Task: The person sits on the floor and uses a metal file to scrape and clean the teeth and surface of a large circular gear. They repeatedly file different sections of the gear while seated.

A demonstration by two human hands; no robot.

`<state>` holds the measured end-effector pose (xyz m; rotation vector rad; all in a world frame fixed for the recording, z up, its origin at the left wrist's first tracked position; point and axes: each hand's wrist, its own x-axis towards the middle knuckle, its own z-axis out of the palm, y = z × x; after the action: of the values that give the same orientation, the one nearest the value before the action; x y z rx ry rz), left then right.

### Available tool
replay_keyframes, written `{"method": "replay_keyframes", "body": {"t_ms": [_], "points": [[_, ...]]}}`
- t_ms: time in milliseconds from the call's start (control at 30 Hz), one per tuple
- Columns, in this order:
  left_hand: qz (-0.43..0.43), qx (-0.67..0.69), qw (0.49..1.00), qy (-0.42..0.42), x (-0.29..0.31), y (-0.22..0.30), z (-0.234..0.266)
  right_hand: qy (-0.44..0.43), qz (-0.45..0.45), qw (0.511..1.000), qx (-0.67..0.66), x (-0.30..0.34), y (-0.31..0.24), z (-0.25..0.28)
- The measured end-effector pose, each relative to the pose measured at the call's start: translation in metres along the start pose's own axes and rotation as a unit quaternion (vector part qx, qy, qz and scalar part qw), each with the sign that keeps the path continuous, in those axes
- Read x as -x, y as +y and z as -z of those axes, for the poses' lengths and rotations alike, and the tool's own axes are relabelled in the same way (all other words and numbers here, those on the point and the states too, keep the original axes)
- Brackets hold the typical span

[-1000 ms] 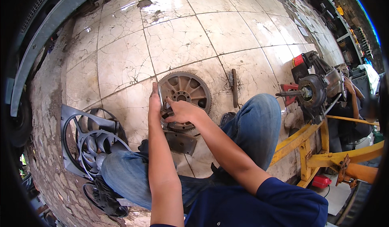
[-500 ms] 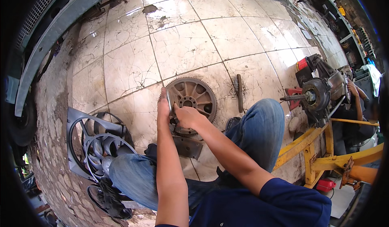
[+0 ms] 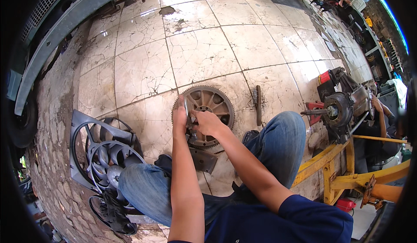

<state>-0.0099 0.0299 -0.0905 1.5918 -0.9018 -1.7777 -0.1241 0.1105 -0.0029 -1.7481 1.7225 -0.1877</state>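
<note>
On the floor in front of me lies a toothed flywheel (image 3: 220, 107), brown and spoked, with bolt holes around its centre. My left hand (image 3: 179, 120) is over its left side, closed on a thin, shiny metal piece (image 3: 187, 107) seen nearly edge-on. Close beside it, my right hand (image 3: 207, 123) has its fingers bent together near that piece. Whatever lies between the right fingers is too small and dark to name. A dark metal plate (image 3: 203, 160) is on the floor just below the flywheel, partly behind my forearms.
A wire brush (image 3: 258, 105) lies right of the flywheel. Left of my knee is a radiator fan with its shroud (image 3: 79, 128). At right, a mechanical assembly (image 3: 338, 112) stands by a yellow frame (image 3: 319, 164), with another person's hand (image 3: 377, 104) at it. Cracked tiles (image 3: 204, 47) stretch ahead.
The view has shifted slightly. My right fingers have drawn a little away from the left hand and curled more. The left hand still grips the shiny piece, now further over the flywheel.
</note>
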Motion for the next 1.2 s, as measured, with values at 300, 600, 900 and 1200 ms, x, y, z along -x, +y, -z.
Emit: {"method": "replay_keyframes", "body": {"t_ms": [300, 600, 900, 1200], "points": [[0.017, -0.009, 1.000, -0.006, 0.010, 0.006, 0.001, 0.000, -0.010, 0.999, -0.030, 0.012, -0.016, 0.016], [0.043, -0.009, 0.999, -0.007, 0.005, 0.007, 0.005, 0.005, 0.010, 1.000, -0.021, 0.018, -0.021, 0.015], [0.024, 0.025, 0.999, -0.006, 0.010, 0.012, 0.006, -0.015, 0.009, 1.000, -0.021, 0.011, -0.026, 0.017], [-0.090, -0.142, 0.984, 0.062, 0.033, 0.027, -0.004, 0.009, 0.009, 1.000, -0.022, 0.013, -0.028, 0.013]]}}
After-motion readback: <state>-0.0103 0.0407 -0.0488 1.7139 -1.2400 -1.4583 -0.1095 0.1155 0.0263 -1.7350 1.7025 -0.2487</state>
